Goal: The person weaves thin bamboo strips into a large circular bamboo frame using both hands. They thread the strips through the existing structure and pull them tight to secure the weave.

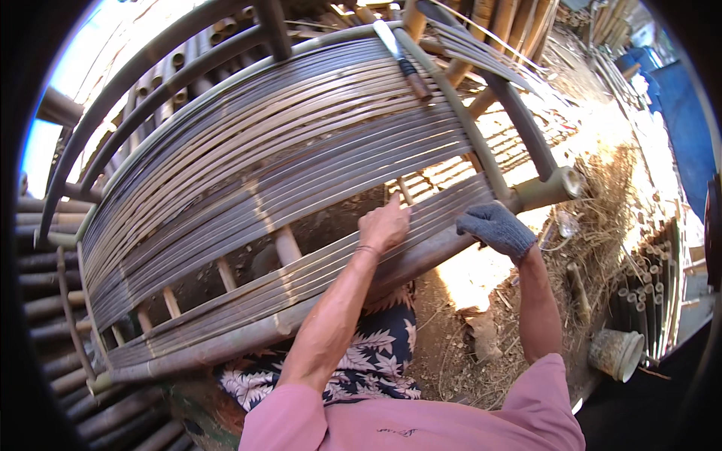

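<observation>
A long bamboo bench [282, 319] stretches across in front of me, its seat made of many narrow bamboo slats [323, 161]. My left hand [385, 225], bare, rests over the near band of slats, one finger stretched toward the long gap between the bands. The other fingers look bent; I see nothing held in them. At the bench's right end, my right hand [498, 230] wears a grey glove, its fingers curled beside the slat ends. Whatever they may hold is hidden. A knife [410, 71] with a brown handle lies on the far right corner of the seat.
Dark bamboo rails [150, 113] form the backrest at far left. Bamboo poles stand and lie behind the bench. Fibre shavings [605, 188] heap at the right, near a bundle of short bamboo tubes [643, 293] and a whitish bucket [618, 353]. A blue sheet [681, 113] hangs far right.
</observation>
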`<action>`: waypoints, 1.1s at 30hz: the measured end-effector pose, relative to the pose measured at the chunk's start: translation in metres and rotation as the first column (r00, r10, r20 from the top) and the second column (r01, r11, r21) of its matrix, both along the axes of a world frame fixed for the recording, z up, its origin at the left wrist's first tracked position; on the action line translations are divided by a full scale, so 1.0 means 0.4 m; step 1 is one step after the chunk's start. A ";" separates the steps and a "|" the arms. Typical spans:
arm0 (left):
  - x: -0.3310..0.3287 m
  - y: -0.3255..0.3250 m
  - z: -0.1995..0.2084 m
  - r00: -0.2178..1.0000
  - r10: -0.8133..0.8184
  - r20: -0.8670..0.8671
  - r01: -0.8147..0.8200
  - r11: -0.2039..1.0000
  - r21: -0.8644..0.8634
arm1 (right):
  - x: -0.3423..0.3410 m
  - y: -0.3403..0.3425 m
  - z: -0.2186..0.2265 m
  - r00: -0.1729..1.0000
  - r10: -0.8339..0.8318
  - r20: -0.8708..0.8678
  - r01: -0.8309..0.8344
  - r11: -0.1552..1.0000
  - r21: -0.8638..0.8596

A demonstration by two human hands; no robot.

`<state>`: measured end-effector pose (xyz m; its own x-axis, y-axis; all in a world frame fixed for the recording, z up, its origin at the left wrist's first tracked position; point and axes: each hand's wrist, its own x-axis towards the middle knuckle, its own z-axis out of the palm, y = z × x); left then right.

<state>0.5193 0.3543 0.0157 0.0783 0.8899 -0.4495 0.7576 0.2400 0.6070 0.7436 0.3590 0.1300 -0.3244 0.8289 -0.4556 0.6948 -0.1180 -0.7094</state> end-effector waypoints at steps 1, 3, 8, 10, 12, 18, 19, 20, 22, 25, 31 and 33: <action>-0.005 0.002 -0.014 1.000 -0.013 0.020 0.013 1.000 0.025 | 0.010 0.008 0.008 0.992 -0.062 -0.109 0.059 0.998 -0.036; 0.004 0.009 -0.010 0.999 -0.021 0.040 0.021 1.000 0.024 | 0.040 0.021 -0.026 0.884 -0.244 -0.399 0.269 0.963 0.008; 0.000 0.022 0.005 0.995 -0.096 0.039 0.097 0.994 -0.047 | -0.025 0.006 -0.057 0.967 -0.177 -0.181 0.209 0.963 0.173; -0.002 0.019 0.007 0.995 -0.092 0.031 0.094 0.994 -0.061 | -0.045 -0.003 -0.047 0.877 -0.382 -0.291 0.297 0.908 -0.296; -0.005 0.017 0.005 0.996 -0.084 0.024 0.085 0.995 -0.060 | -0.027 -0.013 -0.003 0.860 -0.391 -0.328 0.272 0.895 -0.353; 0.005 0.006 -0.004 0.997 -0.076 -0.015 0.076 0.997 0.030 | 0.067 0.020 -0.003 0.373 -0.285 -0.883 0.504 0.861 -0.065; 0.007 0.003 -0.008 0.997 -0.071 -0.018 0.072 0.996 0.048 | 0.058 0.040 0.005 0.208 -0.258 -0.944 0.513 0.850 -0.119; 0.010 0.003 -0.010 0.998 -0.064 -0.021 0.065 0.995 0.069 | 0.049 0.060 0.018 -0.014 -0.206 -0.978 0.251 0.946 -0.203; 0.013 -0.002 -0.003 0.997 -0.067 -0.027 0.069 0.994 0.089 | 0.015 0.074 0.045 -0.118 -0.183 -0.976 -0.034 0.983 -0.180; 0.008 -0.009 -0.003 0.997 -0.061 -0.054 0.066 0.992 0.107 | 0.010 0.079 0.094 0.940 -0.198 -0.278 0.216 0.976 0.032; 0.003 -0.017 0.004 0.998 -0.030 -0.054 0.036 0.993 0.115 | 0.129 -0.040 0.067 0.823 0.471 0.317 -0.401 0.877 -0.263; 0.006 -0.020 0.003 0.999 -0.020 -0.044 0.025 0.991 0.130 | 0.127 -0.081 0.052 0.976 0.064 -0.207 -0.073 0.997 -0.038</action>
<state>0.5218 0.3463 0.0169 0.0825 0.9395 -0.3325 0.7874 0.1430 0.5996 0.7942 0.3265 0.1508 -0.4701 0.7819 -0.4094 0.5422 -0.1101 -0.8330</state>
